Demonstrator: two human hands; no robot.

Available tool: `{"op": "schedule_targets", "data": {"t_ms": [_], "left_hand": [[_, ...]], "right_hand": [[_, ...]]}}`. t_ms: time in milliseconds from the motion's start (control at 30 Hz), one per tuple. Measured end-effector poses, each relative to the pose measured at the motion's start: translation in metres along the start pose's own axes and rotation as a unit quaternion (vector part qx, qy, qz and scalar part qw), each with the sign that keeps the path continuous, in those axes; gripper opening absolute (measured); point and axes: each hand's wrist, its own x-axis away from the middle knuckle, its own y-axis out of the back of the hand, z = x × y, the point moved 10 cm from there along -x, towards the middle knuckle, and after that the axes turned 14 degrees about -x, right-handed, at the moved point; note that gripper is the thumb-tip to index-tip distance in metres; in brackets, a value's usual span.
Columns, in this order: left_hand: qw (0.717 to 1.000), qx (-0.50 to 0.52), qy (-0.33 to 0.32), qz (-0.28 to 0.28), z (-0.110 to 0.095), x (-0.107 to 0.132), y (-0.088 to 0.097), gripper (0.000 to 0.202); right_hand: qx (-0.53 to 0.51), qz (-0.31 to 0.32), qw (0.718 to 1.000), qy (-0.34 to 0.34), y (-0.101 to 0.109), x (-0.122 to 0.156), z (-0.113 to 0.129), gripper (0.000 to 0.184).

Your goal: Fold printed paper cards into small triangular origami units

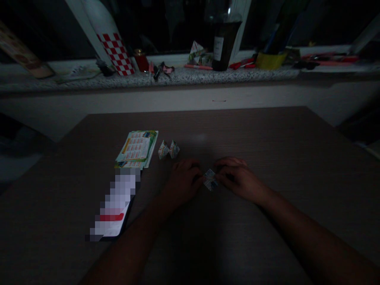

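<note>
A small folded piece of printed paper (210,179) lies on the dark wooden table (267,142) between my two hands. My left hand (184,182) has its fingers curled and pinches the paper's left side. On the paper's right side my right hand (237,178) presses with closed fingers. A finished folded paper figure (168,149) shaped like a bow sits a little beyond my left hand.
A stack of printed calendar cards (138,149) lies left of the folded figure. A blurred flat object (114,206) rests nearer on the left. The stone windowsill (178,77) behind holds a dark bottle (224,39), a red-and-white checked cone (114,43), pens and small clutter.
</note>
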Motion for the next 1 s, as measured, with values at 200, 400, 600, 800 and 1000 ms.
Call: {"op": "schedule_targets", "data": {"t_ms": [200,400,600,800,1000], "left_hand": [[0.999,-0.050,0.011,-0.006,-0.010,0.000,0.003,0.017],[0.993,-0.117,0.029,-0.009,-0.016,-0.002,-0.001,0.024],[0.984,-0.170,0.057,-0.003,-0.019,-0.003,-0.005,0.022],[0.979,-0.192,0.068,-0.004,-0.022,-0.003,-0.005,0.021],[0.978,-0.189,0.091,-0.013,-0.018,-0.004,-0.004,0.021]], "right_hand": [[0.012,-0.036,0.999,-0.011,0.000,-0.001,-0.004,0.017],[0.034,-0.051,0.997,-0.042,-0.002,-0.002,-0.011,0.020],[0.046,-0.065,0.995,-0.063,-0.002,-0.003,-0.013,0.021],[0.065,-0.061,0.992,-0.084,-0.003,-0.005,-0.013,0.021],[0.070,-0.058,0.991,-0.096,-0.003,-0.006,-0.013,0.022]]}}
